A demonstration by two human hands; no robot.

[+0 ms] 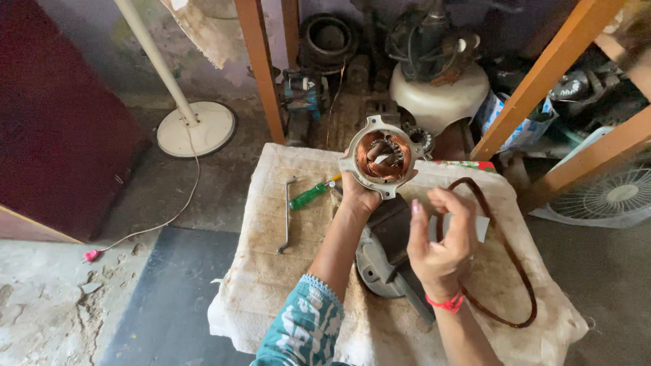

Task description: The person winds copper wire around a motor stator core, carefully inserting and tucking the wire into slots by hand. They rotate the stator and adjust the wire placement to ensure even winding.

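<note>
My left hand grips the copper-wound motor stator upright above the cloth-covered table, while my right hand pinches the brown wire loop

Around my worn cloth-covered table I see a green-handled screwdriver beside a bent metal rod, a white fan stand base on the floor, a pink plug, and a fan grille.
</note>
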